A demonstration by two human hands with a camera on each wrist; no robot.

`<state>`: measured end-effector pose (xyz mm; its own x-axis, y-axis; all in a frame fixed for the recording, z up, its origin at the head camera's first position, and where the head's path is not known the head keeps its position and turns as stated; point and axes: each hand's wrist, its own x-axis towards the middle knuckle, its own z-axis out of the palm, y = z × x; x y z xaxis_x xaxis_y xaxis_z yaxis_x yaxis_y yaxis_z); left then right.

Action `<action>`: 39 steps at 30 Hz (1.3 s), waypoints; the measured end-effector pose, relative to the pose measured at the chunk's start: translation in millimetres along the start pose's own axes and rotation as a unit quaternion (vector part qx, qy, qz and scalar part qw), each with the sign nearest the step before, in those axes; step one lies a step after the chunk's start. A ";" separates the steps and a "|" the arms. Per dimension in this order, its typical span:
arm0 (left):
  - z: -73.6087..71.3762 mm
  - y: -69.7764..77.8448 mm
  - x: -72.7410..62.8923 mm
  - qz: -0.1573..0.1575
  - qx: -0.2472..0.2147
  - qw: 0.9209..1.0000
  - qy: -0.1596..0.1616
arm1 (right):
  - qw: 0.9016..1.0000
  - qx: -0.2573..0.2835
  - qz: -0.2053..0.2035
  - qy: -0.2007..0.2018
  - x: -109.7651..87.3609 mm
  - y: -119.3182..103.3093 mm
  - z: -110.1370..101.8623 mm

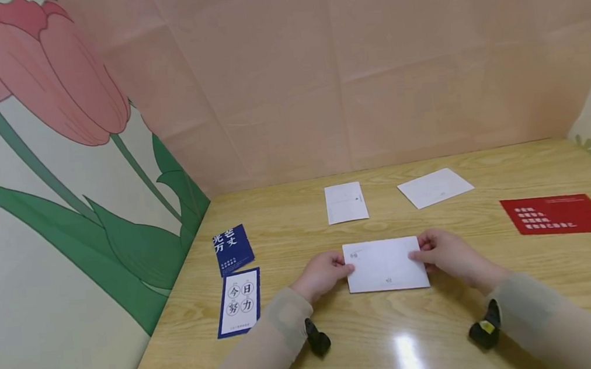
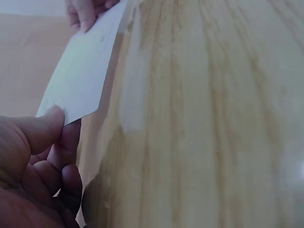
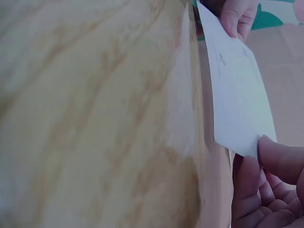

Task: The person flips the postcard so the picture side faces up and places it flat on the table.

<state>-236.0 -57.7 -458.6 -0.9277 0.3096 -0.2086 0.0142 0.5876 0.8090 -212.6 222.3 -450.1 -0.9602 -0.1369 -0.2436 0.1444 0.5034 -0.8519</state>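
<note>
A white card (image 1: 386, 265) with small grey print, like the back of a postcard, is held level between both hands, raised a little off the table. My left hand (image 1: 325, 274) pinches its left edge, thumb on top and fingers beneath. At the right edge my right hand (image 1: 446, 256) pinches it the same way. Both wrist views show the card (image 2: 80, 71) (image 3: 237, 90) apart from the wooden surface, with the thumbs on its printed face. Whatever is on its underside is hidden.
Two white cards, one upright (image 1: 346, 202) and one slanted (image 1: 435, 187), lie farther back on the wooden table (image 1: 288, 220). A red card (image 1: 559, 215) is at the right. On the left, a dark blue card (image 1: 233, 249) touches a blue-bordered white card (image 1: 239, 302).
</note>
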 end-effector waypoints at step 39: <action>-13.4 -2.3 1.3 0.020 -0.125 0.989 0.071 | 0.993 -0.040 -0.081 0.072 -13.9 -6.8 -1.0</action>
<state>-242.2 -68.7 -453.3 -0.9715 0.2108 -0.1084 -0.0237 0.3688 0.9292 -200.5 221.7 -440.5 -0.9943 -0.1014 -0.0322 -0.0292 0.5511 -0.8339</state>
